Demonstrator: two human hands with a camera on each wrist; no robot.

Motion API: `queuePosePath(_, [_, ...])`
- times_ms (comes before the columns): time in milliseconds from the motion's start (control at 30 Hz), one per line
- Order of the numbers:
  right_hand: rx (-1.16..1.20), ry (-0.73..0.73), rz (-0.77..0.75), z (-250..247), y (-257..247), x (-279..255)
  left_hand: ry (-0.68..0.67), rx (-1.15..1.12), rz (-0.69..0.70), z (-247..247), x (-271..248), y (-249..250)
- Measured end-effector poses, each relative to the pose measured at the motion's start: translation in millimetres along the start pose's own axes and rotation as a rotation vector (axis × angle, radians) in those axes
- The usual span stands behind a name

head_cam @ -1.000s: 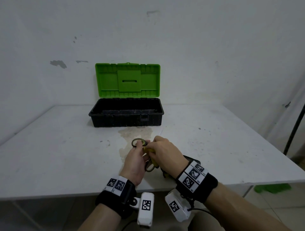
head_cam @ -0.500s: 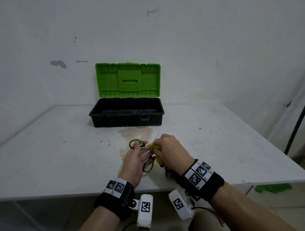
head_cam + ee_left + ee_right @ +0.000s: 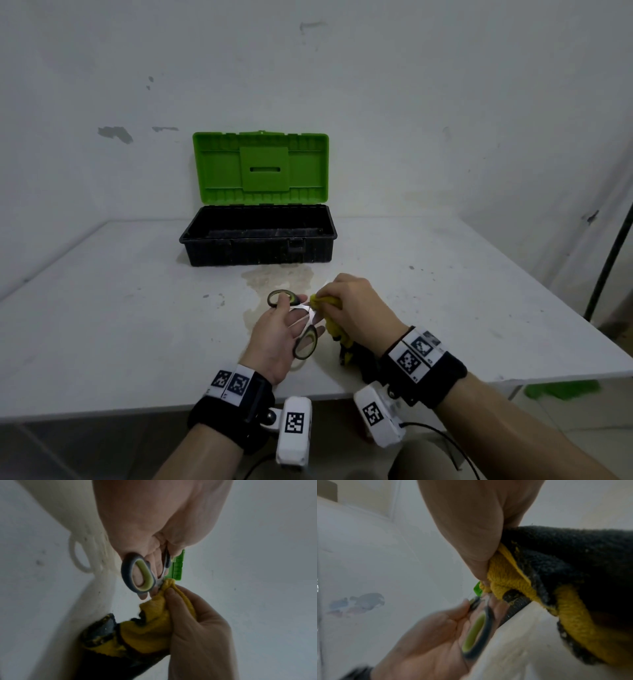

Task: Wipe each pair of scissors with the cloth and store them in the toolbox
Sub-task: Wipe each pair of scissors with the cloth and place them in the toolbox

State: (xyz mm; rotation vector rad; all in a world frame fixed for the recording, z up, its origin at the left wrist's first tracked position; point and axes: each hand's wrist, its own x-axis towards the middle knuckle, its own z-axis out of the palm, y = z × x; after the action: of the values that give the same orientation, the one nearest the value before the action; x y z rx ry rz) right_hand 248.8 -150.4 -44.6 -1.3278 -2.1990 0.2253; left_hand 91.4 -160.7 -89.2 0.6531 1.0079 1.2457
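Observation:
My left hand (image 3: 284, 329) holds a pair of scissors (image 3: 305, 309) by its grey and green handles, which are spread apart, just above the white table (image 3: 120, 325). My right hand (image 3: 359, 308) grips a yellow and black cloth (image 3: 330, 303) bunched round the blades, which are hidden. In the left wrist view the cloth (image 3: 154, 622) presses against the scissors (image 3: 127, 574) at the pivot. The right wrist view shows the cloth (image 3: 505, 574) hanging from my fist above the scissors (image 3: 485, 628). The toolbox (image 3: 257, 253) stands open behind my hands, its green lid (image 3: 260, 168) upright.
A yellowish stain (image 3: 277, 277) marks the table between the toolbox and my hands. The table's front edge runs just under my wrists. A dark pole (image 3: 609, 260) stands at the far right, and something green (image 3: 561, 390) lies on the floor below the table's right corner.
My right hand with the cloth has slid a little to the right, away from the handles. The lower handle loop shows more fully in my left hand. The toolbox has not moved.

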Motion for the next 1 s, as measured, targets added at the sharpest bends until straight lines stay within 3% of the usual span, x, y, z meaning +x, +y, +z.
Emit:
queuePosePath(233, [0.040, -0.124, -0.120, 7, 0, -12, 0.020, 0.075, 0.001, -1, 2, 6])
queuePosePath(400, [0.039, -0.003, 0.026, 8, 5, 0, -0.031, 0.138, 0.009, 6, -4, 7])
queuePosePath(567, [-0.041, 0.100, -0.025, 17, 5, -5, -0.029, 0.138, 0.030, 8, -6, 8])
queuePosePath(767, [-0.221, 0.005, -0.076, 22, 6, -15, -0.014, 0.120, 0.023, 5, -6, 7])
queuePosePath(1000, [-0.163, 0.000, -0.129, 14, 2, -10, 0.007, 0.143, 0.019, 8, -4, 10])
